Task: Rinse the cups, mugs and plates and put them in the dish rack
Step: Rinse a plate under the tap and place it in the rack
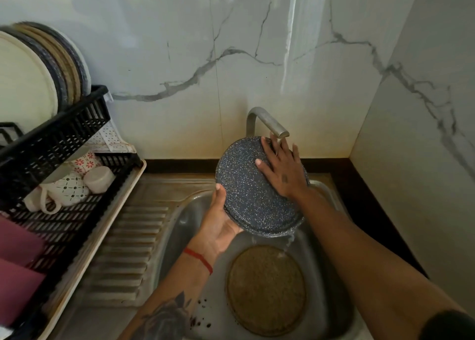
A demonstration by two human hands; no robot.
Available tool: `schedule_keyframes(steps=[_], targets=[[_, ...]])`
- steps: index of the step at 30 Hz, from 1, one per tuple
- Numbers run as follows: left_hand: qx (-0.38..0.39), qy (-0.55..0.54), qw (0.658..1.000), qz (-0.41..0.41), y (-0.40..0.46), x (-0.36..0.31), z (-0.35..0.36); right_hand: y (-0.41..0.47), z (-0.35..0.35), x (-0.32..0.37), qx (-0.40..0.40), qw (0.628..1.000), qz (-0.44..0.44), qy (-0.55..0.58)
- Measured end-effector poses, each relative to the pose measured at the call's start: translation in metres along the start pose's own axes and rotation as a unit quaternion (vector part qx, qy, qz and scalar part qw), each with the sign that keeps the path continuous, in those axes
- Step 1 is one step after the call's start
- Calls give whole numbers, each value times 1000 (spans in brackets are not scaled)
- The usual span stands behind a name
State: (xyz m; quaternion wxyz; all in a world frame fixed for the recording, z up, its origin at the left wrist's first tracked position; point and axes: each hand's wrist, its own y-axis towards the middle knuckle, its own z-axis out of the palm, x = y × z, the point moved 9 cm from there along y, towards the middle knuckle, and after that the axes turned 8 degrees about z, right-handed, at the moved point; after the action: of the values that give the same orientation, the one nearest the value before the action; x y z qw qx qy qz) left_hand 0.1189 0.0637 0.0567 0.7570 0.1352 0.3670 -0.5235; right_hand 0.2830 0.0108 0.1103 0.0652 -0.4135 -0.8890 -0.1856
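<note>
The left hand (218, 226) is grasping the speckled dark plate (254, 193) by its edge at 7 o'clock, over the sink (180, 226) under the tap (270, 124). The right hand (281, 167), fingers released and flat, is rubbing its back. Better to be turning it slowly so the water is reaching every side.

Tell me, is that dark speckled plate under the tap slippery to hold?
Probably yes: water runs off the dark speckled plate into the sink, so it looks wet. The left hand cups its lower edge and the right hand lies flat on it. It looks stiff, and might chip if dropped.
</note>
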Motion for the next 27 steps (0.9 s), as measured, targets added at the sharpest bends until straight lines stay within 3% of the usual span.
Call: schedule_keyframes(steps=[4, 7, 10, 14, 16, 23, 25, 27], targets=[[-2, 0, 1000, -17, 4, 6, 4, -2, 6, 24, -13, 999, 27, 35], [4, 5, 998, -59, 5, 16, 6, -16, 18, 63, -7, 998, -67, 5], [0, -17, 998, -58, 6, 19, 3, -21, 16, 56, -19, 993, -116, -28], [-17, -1, 999, -36, 7, 15, -7, -13, 11, -26, 2, 997, 75, -8], [-21, 3, 999, -37, 7, 19, -7, -17, 13, -34, 12, 992, 123, -14], [-11, -43, 996, -74, 6, 32, 7, -42, 26, 64, 0, 996, -81, -42], [-10, -39, 997, -62, 7, 25, 2, -36, 17, 45, -11, 995, -79, -55], [-18, -26, 999, -44, 7, 18, -6, -30, 7, 3, -26, 999, -11, -44]])
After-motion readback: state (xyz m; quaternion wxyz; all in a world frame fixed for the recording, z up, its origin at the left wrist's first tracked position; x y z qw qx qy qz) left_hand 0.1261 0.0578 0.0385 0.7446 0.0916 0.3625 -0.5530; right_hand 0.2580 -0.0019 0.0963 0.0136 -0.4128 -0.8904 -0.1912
